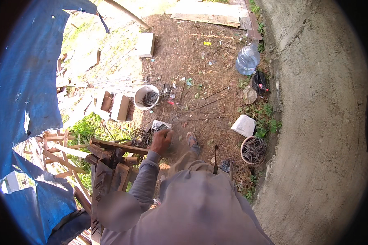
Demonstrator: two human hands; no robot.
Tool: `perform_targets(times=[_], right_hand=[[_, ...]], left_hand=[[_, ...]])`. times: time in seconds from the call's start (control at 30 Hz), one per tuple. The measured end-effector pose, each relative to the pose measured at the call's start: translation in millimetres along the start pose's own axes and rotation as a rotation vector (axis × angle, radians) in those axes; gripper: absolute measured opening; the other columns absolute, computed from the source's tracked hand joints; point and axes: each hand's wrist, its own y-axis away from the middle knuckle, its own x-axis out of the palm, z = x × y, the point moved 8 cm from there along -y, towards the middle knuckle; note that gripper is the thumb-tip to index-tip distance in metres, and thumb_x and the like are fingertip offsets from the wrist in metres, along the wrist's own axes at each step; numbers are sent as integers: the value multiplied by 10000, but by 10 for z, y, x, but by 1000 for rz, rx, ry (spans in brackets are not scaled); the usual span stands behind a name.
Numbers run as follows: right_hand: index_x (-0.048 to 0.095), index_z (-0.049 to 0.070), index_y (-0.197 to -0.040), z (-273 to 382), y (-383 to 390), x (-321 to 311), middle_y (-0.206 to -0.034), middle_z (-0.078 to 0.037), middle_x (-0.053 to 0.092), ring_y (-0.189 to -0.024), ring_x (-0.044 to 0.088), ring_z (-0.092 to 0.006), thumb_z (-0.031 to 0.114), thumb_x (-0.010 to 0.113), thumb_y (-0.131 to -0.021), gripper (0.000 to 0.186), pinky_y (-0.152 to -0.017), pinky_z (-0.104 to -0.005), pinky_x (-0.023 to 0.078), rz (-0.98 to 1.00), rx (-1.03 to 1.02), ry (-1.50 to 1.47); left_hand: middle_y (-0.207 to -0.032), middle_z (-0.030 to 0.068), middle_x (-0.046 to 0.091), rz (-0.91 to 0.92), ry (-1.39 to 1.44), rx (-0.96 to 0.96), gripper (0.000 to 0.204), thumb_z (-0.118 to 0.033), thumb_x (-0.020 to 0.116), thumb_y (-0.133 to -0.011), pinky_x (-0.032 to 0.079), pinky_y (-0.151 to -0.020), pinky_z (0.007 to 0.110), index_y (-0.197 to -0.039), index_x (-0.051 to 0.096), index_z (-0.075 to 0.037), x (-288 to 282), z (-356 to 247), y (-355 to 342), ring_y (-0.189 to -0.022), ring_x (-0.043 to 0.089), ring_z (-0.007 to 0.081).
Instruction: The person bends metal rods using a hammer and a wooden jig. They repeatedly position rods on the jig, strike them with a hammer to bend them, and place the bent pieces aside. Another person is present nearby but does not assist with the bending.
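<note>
My left hand (162,141) is ahead of my body, its fingers curled closed. Whatever they hold, if anything, is hidden from above. Just beyond the knuckles sits a small white container (161,125) with dark bits of wire in it. A tangled coil of dark wire (140,138) lies to the left of the hand. Nearer me on the left stands a rough wooden bench (104,175), with a wooden beam (119,145) reaching toward my wrist. My right hand does not show. A thin dark upright rod (215,157) rises beside my right side.
A white bucket (146,97) of metal pieces stands ahead, beside pale blocks (120,107). To the right are a tub of wire (253,150), a white block (244,125) and a large clear water bottle (247,60) along a concrete wall (319,122). Rods (200,108) lie on the dirt. Blue tarp (24,81) hangs left.
</note>
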Motion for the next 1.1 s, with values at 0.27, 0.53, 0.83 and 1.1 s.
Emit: perform_targets(times=[0.27, 0.53, 0.83, 1.1], right_hand=[[685, -93, -1010, 414, -212, -538, -957, -267, 696, -910, 683, -406, 726, 681, -686, 881, -788, -489, 510, -62, 32, 102], [685, -91, -994, 1008, -225, -902, -934, -285, 688, -922, 683, -383, 614, 711, -719, 757, -775, -481, 495, -62, -54, -16], [666, -60, -1058, 594, -1517, -860, -1066, -275, 673, -1054, 643, -405, 376, 685, -762, 527, -866, -480, 474, -22, -179, 152], [637, -40, -1139, 1760, -1138, -1506, -1164, -313, 624, -1109, 598, -455, 328, 635, -789, 507, -897, -487, 471, 22, -211, 247]], left_hand=[[-702, 48, 593, 94, 322, 28, 336, -313, 585, -957, 459, -649, 350, -920, 675, 9, 17, -262, -814, -695, 572, 141], [-1085, 141, 678, -262, 240, -81, 441, -339, 635, -947, 520, -762, 335, -1240, 601, -11, -451, 588, -1565, -948, 661, 218], [-1025, 165, 717, -193, 124, -317, 412, -372, 633, -933, 516, -829, 351, -1118, 684, -8, -109, 1331, -709, -922, 678, 225], [-974, 150, 722, 195, 267, -859, 489, -464, 603, -920, 528, -775, 349, -1085, 700, -13, 1378, 1943, 729, -897, 681, 191]])
